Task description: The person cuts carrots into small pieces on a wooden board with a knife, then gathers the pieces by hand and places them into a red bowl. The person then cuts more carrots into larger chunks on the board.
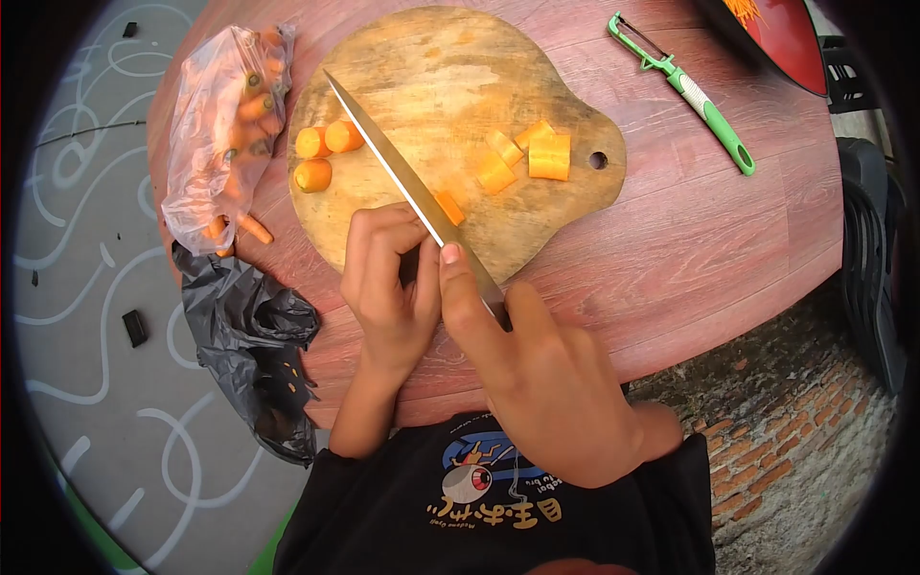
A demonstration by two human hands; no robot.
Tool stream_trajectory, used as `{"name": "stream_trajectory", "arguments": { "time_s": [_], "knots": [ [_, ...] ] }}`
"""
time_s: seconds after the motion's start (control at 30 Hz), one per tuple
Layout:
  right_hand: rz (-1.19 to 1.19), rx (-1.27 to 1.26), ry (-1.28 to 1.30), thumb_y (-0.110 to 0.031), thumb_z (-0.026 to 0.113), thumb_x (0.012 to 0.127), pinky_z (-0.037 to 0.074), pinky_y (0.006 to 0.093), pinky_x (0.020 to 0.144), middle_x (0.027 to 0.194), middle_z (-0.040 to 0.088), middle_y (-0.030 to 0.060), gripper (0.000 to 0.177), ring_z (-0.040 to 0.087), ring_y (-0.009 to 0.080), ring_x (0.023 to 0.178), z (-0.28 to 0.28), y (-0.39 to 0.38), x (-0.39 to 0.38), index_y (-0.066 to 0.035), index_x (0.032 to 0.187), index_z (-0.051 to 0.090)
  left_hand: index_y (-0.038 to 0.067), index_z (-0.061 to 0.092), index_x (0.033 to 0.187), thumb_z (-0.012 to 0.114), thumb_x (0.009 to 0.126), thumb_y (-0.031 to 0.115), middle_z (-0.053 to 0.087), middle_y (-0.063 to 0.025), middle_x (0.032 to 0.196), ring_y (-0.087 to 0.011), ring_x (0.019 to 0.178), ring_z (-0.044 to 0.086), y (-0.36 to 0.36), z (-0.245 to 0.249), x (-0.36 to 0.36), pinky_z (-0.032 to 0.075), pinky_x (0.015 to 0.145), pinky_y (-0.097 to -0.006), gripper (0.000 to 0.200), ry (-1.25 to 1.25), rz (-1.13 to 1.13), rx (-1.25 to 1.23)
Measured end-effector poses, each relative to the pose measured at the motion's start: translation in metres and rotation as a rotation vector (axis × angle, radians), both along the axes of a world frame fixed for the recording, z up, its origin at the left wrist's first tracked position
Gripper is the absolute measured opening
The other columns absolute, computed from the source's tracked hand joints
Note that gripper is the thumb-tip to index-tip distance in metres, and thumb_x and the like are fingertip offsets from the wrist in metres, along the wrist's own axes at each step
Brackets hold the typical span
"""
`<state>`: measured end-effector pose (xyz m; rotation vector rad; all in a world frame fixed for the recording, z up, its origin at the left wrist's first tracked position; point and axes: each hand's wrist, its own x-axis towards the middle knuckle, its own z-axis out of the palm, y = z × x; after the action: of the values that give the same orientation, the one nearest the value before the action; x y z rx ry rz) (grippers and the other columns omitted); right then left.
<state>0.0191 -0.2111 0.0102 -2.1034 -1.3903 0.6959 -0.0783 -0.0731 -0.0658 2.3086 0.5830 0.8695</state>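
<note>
My right hand [551, 383] is wrapped round the handle of a large kitchen knife [393, 168], its index finger along the blade. The blade slants over the round wooden cutting board [431, 67], tip toward the far left. Beside the blade, my left hand [388, 278] rests at the board's near edge with curled fingers; whatever they grip is hidden. A small carrot piece [448, 207] lies just right of the blade. Several cut carrot slabs [548, 156] lie near the board's handle. On the left side sit 3 thick carrot chunks [312, 175].
A clear plastic bag of carrots [235, 125] lies left of the board, above a crumpled black plastic bag [244, 335] hanging over the table edge. A green peeler [685, 91] lies at right. Behind it is a red bowl [791, 38] with orange shreds.
</note>
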Motion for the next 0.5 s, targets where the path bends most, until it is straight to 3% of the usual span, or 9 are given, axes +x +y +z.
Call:
{"name": "stream_trajectory", "arguments": {
  "time_s": [0.23,0.5],
  "knots": [
    [0.02,0.004,-0.066,-0.008,0.06,0.093,0.05,0.0394,0.043,0.074,0.053,0.0114,0.051,0.061,0.0265,0.049,0.0026,0.0023,0.0007,-0.012,0.144,0.053,-0.004,0.061,0.092,0.072,0.081,-0.015,0.062,-0.0174,0.095,-0.0253,0.079,0.062,0.0029,-0.0038,0.0007,0.05,0.065,-0.0317,0.018,-0.017,-0.001,0.08],
    [0.032,-0.034,-0.071,-0.01,0.062,0.093,0.05,0.0363,0.041,0.072,0.052,0.0094,0.054,0.061,0.0234,0.048,0.0041,0.0053,0.001,-0.014,0.146,0.049,-0.004,0.06,0.09,0.073,0.083,-0.01,0.062,-0.0163,0.092,-0.0246,0.078,0.061,0.0014,-0.0042,0.0024,0.049,0.064,-0.0315,0.016,-0.018,0.022,0.08]
  ]
}}
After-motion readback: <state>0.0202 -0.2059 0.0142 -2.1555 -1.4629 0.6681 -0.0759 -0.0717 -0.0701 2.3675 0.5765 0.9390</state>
